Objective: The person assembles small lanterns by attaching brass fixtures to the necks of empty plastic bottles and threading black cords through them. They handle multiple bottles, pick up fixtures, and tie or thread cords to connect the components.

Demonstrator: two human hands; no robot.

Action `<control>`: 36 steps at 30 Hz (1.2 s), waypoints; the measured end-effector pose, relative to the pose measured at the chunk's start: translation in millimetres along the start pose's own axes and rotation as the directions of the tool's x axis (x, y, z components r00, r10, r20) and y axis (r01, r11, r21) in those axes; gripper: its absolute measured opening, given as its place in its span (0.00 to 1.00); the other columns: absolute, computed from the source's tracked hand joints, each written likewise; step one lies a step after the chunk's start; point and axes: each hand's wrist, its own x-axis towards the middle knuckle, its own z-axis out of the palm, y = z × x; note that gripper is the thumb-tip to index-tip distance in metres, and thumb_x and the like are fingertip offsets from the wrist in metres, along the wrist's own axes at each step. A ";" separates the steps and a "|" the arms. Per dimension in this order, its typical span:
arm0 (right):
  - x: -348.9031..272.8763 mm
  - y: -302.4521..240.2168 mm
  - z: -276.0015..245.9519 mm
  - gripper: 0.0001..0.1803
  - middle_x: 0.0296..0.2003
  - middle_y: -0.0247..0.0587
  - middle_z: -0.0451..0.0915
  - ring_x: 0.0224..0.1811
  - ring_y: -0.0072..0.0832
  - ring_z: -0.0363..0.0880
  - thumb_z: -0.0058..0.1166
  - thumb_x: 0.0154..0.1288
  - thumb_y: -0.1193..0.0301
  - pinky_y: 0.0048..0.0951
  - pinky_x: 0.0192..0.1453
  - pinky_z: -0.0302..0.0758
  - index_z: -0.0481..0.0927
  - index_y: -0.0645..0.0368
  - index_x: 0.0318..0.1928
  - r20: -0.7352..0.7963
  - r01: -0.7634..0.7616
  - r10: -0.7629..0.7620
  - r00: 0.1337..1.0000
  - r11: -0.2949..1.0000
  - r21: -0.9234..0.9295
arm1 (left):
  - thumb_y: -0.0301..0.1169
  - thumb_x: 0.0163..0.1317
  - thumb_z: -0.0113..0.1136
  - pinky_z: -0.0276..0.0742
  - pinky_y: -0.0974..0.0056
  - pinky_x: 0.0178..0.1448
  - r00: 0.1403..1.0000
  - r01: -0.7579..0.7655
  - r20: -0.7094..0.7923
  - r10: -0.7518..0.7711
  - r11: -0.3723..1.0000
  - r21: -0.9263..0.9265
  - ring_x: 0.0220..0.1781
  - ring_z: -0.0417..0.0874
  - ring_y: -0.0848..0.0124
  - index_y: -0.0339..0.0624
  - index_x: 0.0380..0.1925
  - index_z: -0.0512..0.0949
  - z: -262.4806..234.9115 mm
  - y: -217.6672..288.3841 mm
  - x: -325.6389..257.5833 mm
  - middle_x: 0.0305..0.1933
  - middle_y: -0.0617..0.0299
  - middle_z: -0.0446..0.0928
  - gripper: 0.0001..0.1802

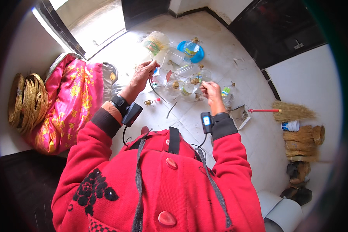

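Note:
My left hand is raised over the floor, its fingers pinched on a thin dark cord. One end of that cord dangles in a curve below the hand. Another stretch seems to run across to my right hand, whose fingers are closed near its far part. Beneath and beyond both hands lie several clear plastic bottles, some with brownish caps and handles. A large label-wrapped clear jug stands farther off. Another bottle with a green-yellow label is just right of my right hand.
A blue basin with a bottle in it sits beyond. A red cap and a handle ring lie nearer. At left are a pink cloth bundle and coiled straw rope; at right, a dustpan and straw broom.

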 end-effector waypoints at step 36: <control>-94.6 81.8 -432.9 0.08 0.21 0.38 0.75 0.16 0.20 0.68 0.43 0.58 0.73 0.17 0.18 0.65 0.73 0.65 0.28 -0.873 0.112 0.197 0.447 0.956 0.273 | 0.31 0.58 0.45 0.50 0.74 0.13 0.653 -0.227 -0.757 0.020 0.959 -0.170 0.11 0.58 0.81 0.43 0.27 0.75 -264.2 39.9 29.7 0.14 0.71 0.66 0.09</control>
